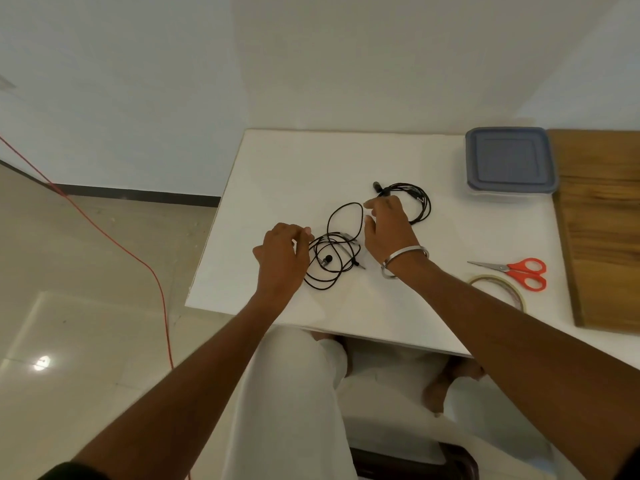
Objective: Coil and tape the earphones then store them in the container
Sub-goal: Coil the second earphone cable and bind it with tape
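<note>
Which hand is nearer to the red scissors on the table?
Right. The right hand is over the black cables, on the side toward the scissors; the left hand is farther away, beyond the loose earphone cable.

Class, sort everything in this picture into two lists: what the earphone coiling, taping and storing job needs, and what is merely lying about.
Needed for the job:
loose earphones
second earphone bundle
tape roll
scissors
lidded container
left hand
right hand

Just lying about:
wooden board
red cable on the floor
</note>
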Demonstrator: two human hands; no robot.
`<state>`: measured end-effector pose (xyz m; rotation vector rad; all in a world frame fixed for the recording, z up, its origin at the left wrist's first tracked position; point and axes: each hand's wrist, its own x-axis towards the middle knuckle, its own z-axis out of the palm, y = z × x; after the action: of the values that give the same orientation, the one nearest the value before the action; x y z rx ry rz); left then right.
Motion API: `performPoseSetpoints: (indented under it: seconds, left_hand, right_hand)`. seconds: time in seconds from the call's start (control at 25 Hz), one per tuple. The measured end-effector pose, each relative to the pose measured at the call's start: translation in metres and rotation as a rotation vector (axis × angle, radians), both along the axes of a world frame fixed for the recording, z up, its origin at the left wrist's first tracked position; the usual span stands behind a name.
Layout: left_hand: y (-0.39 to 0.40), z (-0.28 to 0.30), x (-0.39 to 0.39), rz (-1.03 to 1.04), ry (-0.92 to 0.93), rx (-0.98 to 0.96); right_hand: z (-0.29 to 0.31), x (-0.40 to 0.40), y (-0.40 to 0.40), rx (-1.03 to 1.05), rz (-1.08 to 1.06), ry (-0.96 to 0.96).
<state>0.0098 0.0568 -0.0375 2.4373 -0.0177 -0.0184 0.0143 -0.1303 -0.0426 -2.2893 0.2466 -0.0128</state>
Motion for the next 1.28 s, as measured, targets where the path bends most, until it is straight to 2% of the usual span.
performPoseSetpoints:
  seconds: [0.16, 0.24, 0.36, 0.44, 0.72, 0.84, 1.16, 1.28]
  left_hand:
    - [-0.016, 0.006, 0.013, -0.050, -0.024, -0.033]
    - [-0.025, 0.005, 0.018, -0.057, -0.039, -0.048]
    - [-0.043, 0.005, 0.023, -0.089, -0.033, 0.002]
    - [-0.058, 0.007, 0.025, -0.131, -0.018, 0.048]
    - [-0.099, 0.004, 0.027, -0.476, -0.057, 0.175]
    - [-0.109, 0.000, 0.028, -0.552, -0.083, 0.258]
    - [-0.130, -0.012, 0.007, -0.606, -0.138, 0.338]
    - [-0.141, -0.006, -0.009, -0.579, -0.148, 0.228]
  right_hand:
    - [0.000, -0.004, -0.020, -0.135, 0.014, -0.087]
    - [-0.001, -0.006, -0.035, -0.275, -0.008, -0.098]
    - [-0.003, -0.010, -0.058, -0.498, 0.014, 0.005]
    - [-0.007, -0.013, -0.064, -0.552, 0.072, 0.070]
    - [-0.016, -0.005, -0.068, -0.548, 0.111, 0.093]
    - [-0.016, -0.008, -0.068, -0.545, 0.138, 0.081]
    - [-0.007, -0.033, -0.094, -0.450, 0.230, 0.079]
    - [0.001, -0.045, -0.113, -0.354, 0.184, 0.072]
